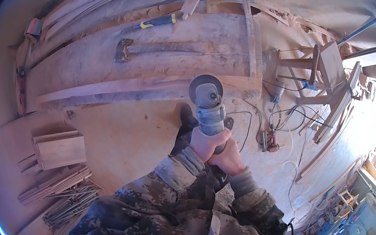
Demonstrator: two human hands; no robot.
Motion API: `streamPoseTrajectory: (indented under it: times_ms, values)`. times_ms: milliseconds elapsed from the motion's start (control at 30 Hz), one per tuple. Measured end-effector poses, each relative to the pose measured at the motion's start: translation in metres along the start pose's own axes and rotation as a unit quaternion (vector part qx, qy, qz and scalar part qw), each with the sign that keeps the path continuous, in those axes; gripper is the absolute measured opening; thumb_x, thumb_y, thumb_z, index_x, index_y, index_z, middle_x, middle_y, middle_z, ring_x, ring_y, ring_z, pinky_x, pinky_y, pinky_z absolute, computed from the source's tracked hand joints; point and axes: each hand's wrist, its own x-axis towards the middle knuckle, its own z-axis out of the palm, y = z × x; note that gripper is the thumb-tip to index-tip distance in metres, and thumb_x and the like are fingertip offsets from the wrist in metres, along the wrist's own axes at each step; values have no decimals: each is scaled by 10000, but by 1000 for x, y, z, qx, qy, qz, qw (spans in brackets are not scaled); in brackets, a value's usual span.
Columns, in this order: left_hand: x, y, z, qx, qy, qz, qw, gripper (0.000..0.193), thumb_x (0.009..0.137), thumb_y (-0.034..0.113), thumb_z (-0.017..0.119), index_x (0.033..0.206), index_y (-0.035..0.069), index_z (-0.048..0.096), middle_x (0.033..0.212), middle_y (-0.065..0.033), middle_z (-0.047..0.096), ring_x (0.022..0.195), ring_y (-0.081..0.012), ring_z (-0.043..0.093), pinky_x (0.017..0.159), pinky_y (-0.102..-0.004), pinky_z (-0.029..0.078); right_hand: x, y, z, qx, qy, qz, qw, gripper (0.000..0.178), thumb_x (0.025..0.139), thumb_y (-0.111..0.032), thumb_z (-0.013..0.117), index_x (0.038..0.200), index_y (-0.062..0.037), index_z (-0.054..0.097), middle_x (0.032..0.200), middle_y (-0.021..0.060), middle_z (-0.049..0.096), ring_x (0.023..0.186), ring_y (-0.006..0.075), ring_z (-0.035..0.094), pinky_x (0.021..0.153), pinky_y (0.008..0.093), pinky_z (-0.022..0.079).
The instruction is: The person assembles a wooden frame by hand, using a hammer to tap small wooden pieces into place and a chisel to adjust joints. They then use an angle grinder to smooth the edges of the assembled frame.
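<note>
I hold an angle grinder upright in front of my body, its head pointing away from me. My left hand is closed round the body of the tool. Just beside it, my right hand is wrapped round the rear of the grinder, touching the left one. The round dark disc sits at the far end, over the near edge of the workbench. Whether the disc spins cannot be told. A long wooden plank lies along that edge, left of the disc.
On the bench lie a wooden-handled hammer-like tool and a dark-and-yellow tool. Loose cords and a red nail gun are on the floor at right, near wooden chair frames. Stacked boards stand at lower left.
</note>
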Motion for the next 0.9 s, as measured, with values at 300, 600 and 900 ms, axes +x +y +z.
streamPoseTrajectory:
  times_ms: [300, 600, 900]
  values:
    - [3, -1, 4, 2, 1, -17, 1000, 205, 855, 142, 849, 1009, 31, 769, 958, -33, 756, 837, -134, 711, 795, -326, 575, -1, -1, -4, 2, 4, 23, 1000, 801, 642, -109, 883, 1364, 23, 563, 1119, 108, 723, 1023, 193, 694, 907, 372, 571]
    - [6, -1, 8, -17, -3, -8, 1000, 181, 855, 135, 838, 991, 44, 762, 940, -15, 745, 831, -116, 699, 790, -312, 562, 0, -1, -8, -20, 6, 22, 1000, 747, 644, -119, 890, 1311, 40, 595, 1112, 104, 727, 995, 182, 697, 896, 363, 573]
    - [7, 1, 5, -22, 5, 2, 1000, 184, 846, 132, 839, 988, 45, 760, 936, -17, 742, 826, -117, 698, 790, -314, 560, 4, -2, -7, -21, 0, 17, 1000, 703, 648, -117, 896, 1273, 46, 618, 1096, 100, 738, 997, 177, 700, 892, 356, 576]
